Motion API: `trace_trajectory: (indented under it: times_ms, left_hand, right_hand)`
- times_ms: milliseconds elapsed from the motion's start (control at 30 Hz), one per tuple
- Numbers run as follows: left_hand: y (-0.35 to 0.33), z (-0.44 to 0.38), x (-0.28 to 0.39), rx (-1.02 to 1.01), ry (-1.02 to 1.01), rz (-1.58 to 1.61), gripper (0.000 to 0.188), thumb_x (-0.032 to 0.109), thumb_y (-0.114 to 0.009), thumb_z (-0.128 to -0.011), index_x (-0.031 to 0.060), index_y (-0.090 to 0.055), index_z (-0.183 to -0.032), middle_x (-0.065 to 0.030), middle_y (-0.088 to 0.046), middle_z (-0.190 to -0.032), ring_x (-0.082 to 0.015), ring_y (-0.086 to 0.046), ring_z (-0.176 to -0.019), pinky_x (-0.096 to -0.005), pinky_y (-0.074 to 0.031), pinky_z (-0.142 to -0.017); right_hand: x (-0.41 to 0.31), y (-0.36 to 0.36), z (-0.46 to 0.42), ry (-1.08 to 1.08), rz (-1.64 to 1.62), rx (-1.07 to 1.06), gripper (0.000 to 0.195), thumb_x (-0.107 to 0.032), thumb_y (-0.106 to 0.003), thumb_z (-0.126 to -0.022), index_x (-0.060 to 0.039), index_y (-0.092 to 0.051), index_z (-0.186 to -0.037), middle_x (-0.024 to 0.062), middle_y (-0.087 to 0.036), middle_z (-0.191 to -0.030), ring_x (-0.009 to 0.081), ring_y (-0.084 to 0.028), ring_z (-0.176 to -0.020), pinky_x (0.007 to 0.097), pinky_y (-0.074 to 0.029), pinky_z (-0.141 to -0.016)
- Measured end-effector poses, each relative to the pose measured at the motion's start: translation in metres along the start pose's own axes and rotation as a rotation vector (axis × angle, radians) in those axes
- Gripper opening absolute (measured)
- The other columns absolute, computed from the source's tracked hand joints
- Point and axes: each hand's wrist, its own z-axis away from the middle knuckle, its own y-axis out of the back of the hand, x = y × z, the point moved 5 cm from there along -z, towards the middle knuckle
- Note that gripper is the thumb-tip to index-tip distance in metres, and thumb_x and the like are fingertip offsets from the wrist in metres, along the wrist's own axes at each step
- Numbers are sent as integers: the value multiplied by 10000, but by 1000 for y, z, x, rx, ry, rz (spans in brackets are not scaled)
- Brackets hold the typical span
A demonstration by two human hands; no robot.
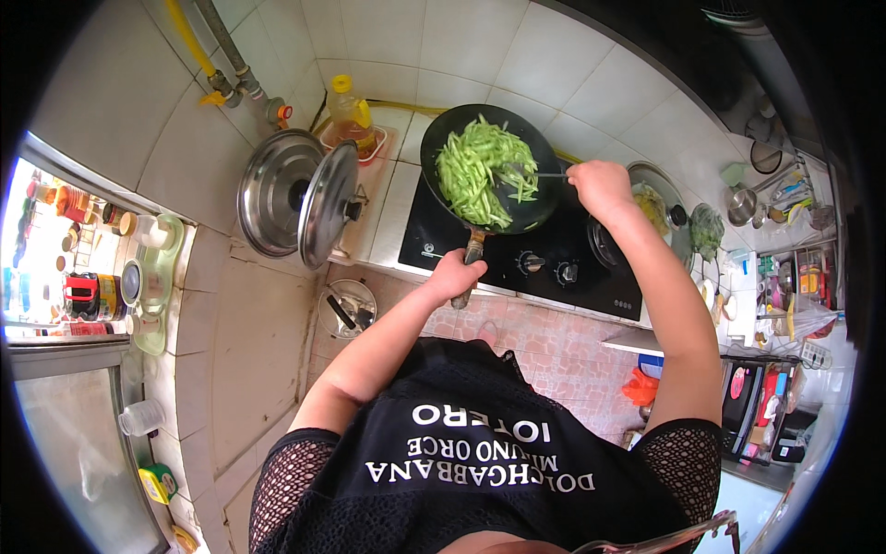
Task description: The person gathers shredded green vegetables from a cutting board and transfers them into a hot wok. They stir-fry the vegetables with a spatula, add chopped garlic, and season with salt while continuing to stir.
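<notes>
My left hand [457, 275] is wrapped around the handle [475, 248] of a black wok [543, 208] on the left side of the cooktop. Shredded green vegetable strips [484, 163] lie inside it, heaped mostly toward the left. From the right, my right hand [601, 185] grips a thin-handled cooking utensil [552, 175] that reaches over the wok's rim. The utensil's working end is hidden among the strips, so its kind cannot be told.
Beneath the wok is a black glass cooktop [471, 253] with two knobs. At its right stands a lidded pan [640, 173] with yellowish food. Two metal lids [325, 208] lean at the left, near an oil bottle [351, 111]. A bin [347, 308] sits on the floor.
</notes>
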Motion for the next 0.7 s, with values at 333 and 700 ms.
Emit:
trace_trajectory:
  times_ms: [333,700]
  left_hand:
    - [2,-2,-4,-4,20,13,304,248,-614,-778,-25,-592,-910,-89,-627,-693,-171,-602,-614,-320,-493,-612]
    - [-1,-1,-5,6,2,46,277,249,-597,-792,-8,-590,-894,-67,-612,-694,-144,-574,-611,-296,-469,-596]
  right_hand:
    - [46,-39,-19,-448,-192,-247,207,-257,-566,-881,-137,-705,-976,146,-676,-1013,352,-630,-981,442,-499,-839]
    - [-33,17,44,-56,-138,48,170,-220,-550,-880,-114,-673,-827,138,-659,-707,343,-658,-705,445,-523,-627]
